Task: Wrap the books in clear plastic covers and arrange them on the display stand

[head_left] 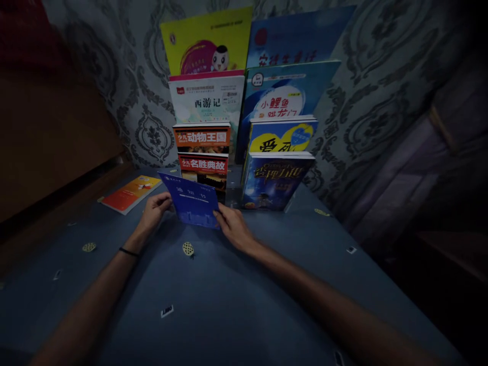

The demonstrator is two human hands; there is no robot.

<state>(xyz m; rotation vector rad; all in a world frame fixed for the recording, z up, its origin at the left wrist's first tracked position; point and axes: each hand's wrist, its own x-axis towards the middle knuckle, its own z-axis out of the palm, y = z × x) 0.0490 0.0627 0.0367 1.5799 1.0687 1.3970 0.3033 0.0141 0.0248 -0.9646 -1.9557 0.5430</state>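
Note:
Between my two hands a thin blue booklet (195,206) with white characters is held up, tilted, above the blue patterned cloth. My left hand (154,211) is closed at its left edge, thumb and fingers pinched together. On the right edge, my right hand (233,224) grips the lower corner with the thumb in front. Just behind the booklet stand orange-and-black books (204,163), their lower part partly hidden by it. To the right of these is an upright dark blue book (272,183). An orange-red book (131,194) lies flat beyond my left hand.
Books stand in two stepped columns against the wallpaper, among them a white book (208,99), a yellow-green book (208,38) and a teal book (292,86). Wooden furniture (49,132) borders the left side. A pale curtain-like cloth (396,157) hangs at right, past the surface's edge.

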